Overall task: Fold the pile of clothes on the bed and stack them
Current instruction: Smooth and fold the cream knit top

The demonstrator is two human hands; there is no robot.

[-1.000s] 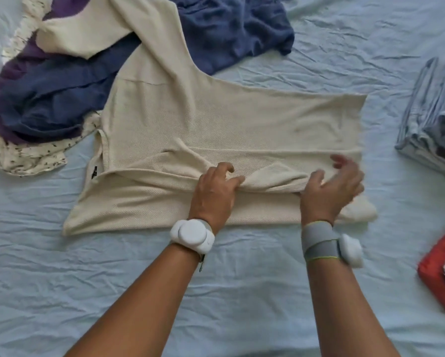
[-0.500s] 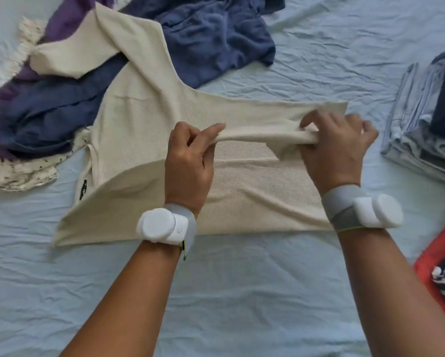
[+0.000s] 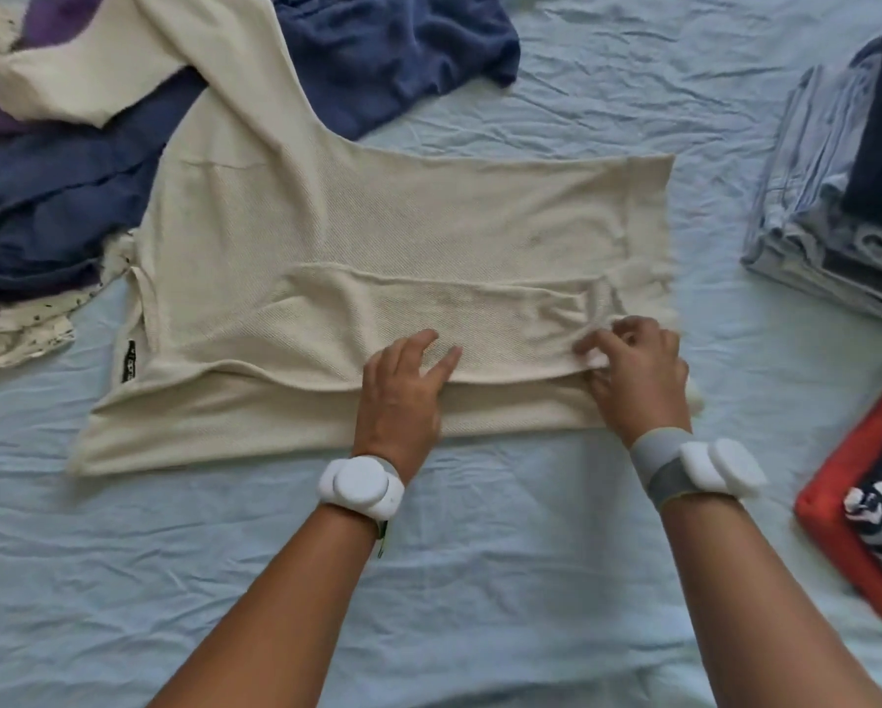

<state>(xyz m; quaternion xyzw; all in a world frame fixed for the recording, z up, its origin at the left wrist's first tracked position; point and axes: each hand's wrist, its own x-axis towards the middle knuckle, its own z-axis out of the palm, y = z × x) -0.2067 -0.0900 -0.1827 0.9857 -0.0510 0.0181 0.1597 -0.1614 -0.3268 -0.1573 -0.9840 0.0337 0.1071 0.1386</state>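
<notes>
A cream knit sweater [image 3: 403,222] lies spread flat on the light blue bed sheet [image 3: 479,554]. One of its sleeves [image 3: 428,309] is folded across the lower body; the other sleeve [image 3: 86,79] trails up to the far left over the pile. My left hand [image 3: 403,385] rests flat on the folded sleeve with fingers spread. My right hand [image 3: 633,375] has curled fingers and pinches the cuff end of that sleeve at the sweater's right side.
Unfolded clothes lie at the far left: a navy garment [image 3: 387,48], a purple one [image 3: 45,23] and a white speckled one [image 3: 14,329]. A stack of folded clothes [image 3: 827,206] stands at the right. A red box [image 3: 837,493] holding striped fabric sits at the right edge.
Both hands held the sleeve raised above the sweater; it now lies flat across the lower body. My left hand has let go and lies flat on it.
</notes>
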